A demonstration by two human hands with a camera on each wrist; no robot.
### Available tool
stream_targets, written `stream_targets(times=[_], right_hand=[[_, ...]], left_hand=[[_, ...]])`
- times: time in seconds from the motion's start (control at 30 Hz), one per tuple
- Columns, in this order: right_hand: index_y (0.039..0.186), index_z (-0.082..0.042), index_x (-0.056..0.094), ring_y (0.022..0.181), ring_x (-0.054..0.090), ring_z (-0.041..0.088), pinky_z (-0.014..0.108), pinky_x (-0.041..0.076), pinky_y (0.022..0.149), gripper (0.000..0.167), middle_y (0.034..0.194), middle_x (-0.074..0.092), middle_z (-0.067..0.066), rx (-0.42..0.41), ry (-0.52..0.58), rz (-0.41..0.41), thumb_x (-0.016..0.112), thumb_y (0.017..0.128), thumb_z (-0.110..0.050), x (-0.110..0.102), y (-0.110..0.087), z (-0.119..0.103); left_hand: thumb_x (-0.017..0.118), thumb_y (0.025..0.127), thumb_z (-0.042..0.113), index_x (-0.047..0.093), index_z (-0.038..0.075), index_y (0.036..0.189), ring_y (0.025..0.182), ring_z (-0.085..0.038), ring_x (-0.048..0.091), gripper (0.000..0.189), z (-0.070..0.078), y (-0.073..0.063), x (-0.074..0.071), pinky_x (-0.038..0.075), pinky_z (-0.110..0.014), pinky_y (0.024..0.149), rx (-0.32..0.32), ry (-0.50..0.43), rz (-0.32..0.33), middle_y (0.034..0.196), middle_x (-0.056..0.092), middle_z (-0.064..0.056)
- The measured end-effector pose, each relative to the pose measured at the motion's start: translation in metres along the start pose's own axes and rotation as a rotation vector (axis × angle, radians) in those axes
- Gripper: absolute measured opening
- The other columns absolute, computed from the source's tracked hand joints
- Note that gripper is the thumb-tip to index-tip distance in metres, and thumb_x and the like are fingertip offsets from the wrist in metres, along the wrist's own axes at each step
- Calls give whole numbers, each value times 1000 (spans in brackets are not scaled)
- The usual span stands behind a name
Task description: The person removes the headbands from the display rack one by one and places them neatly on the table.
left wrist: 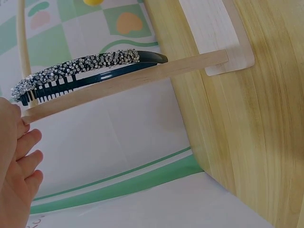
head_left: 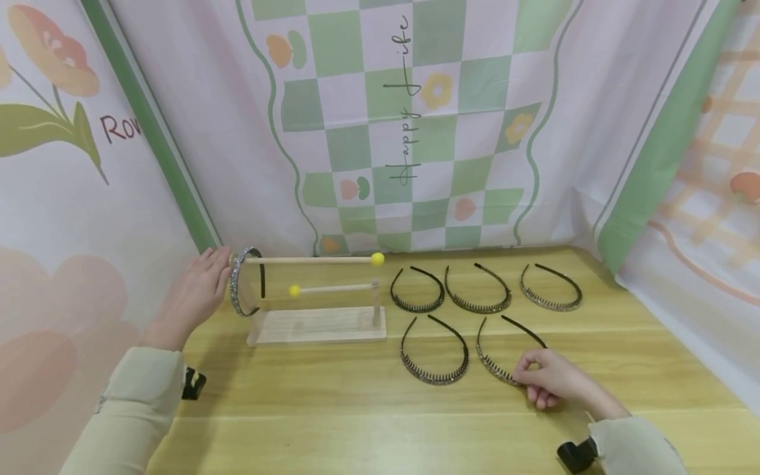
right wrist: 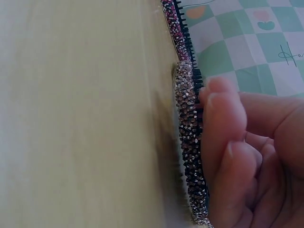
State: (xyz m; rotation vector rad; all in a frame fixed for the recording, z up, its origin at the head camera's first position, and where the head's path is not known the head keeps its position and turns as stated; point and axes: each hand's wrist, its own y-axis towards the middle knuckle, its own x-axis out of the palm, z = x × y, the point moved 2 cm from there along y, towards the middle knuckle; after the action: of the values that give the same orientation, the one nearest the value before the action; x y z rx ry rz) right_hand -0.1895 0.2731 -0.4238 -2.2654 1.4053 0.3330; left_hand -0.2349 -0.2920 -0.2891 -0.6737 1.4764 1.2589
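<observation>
At the left end of a wooden display rack [head_left: 270, 328], my left hand [head_left: 198, 284] touches the top of the upright post [left wrist: 128, 84] with its fingers fairly straight. A black toothed headband [head_left: 235, 284] covered in silvery rhinestones hangs on the rack's upper rod, close to that post. My right hand [head_left: 555, 379] pinches another rhinestone headband [head_left: 488, 364] between thumb and fingers, by its jewelled band near the table. In the right wrist view, the fingertips meet the toothed inner side of this headband [right wrist: 189, 128]; part of it is hidden behind them.
Several more headbands lie on the wooden table [head_left: 332, 429]: one [head_left: 436, 378] beside the pinched one, others [head_left: 479, 308] in a row behind. The rack's two rods end in yellow balls [head_left: 377, 259]. Patterned cloth [head_left: 386, 145] hangs behind and along both sides.
</observation>
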Motion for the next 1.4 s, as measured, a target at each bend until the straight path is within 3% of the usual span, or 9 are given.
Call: stream_targets(times=[0.2, 0.43, 0.8, 0.97, 1.4], right_hand=[[89, 1, 56, 43, 53, 8, 15, 42, 38, 14, 57, 59, 7, -1, -12, -8, 56, 90, -13, -1, 0, -2], [100, 7, 53, 44, 54, 11, 20, 46, 38, 25, 58, 59, 8, -24, -16, 11, 58, 90, -15, -6, 2, -8], [108, 11, 49, 49, 56, 18, 29, 50, 41, 33, 64, 59, 11, -97, -72, 74, 57, 92, -17, -19, 12, -34], [109, 7, 53, 53, 60, 27, 34, 52, 44, 34, 68, 61, 12, -121, -137, 123, 59, 91, -21, -28, 18, -58], [110, 5, 53, 60, 60, 30, 34, 55, 52, 30, 72, 62, 12, -205, -208, 160, 59, 91, -18, -38, 46, -148]], left_hand=[[30, 102, 18, 26, -12, 138, 128, -49, 22, 47, 0, 0, 0, 12, -49, 110, -6, 4, -8, 139, 27, -32], [30, 102, 19, 24, -12, 138, 128, -49, 22, 48, 1, 1, -1, 10, -47, 111, -10, -7, -20, 140, 26, -33], [31, 102, 18, 25, -12, 138, 127, -49, 22, 48, 2, 0, -2, 12, -49, 110, -13, -2, -23, 139, 26, -33], [31, 102, 19, 26, -12, 138, 127, -49, 23, 48, 2, 0, -2, 14, -49, 110, -13, -1, -19, 139, 27, -33], [30, 102, 19, 25, -12, 138, 128, -48, 21, 48, 1, 1, -1, 12, -49, 110, -20, -3, -35, 140, 26, -32]])
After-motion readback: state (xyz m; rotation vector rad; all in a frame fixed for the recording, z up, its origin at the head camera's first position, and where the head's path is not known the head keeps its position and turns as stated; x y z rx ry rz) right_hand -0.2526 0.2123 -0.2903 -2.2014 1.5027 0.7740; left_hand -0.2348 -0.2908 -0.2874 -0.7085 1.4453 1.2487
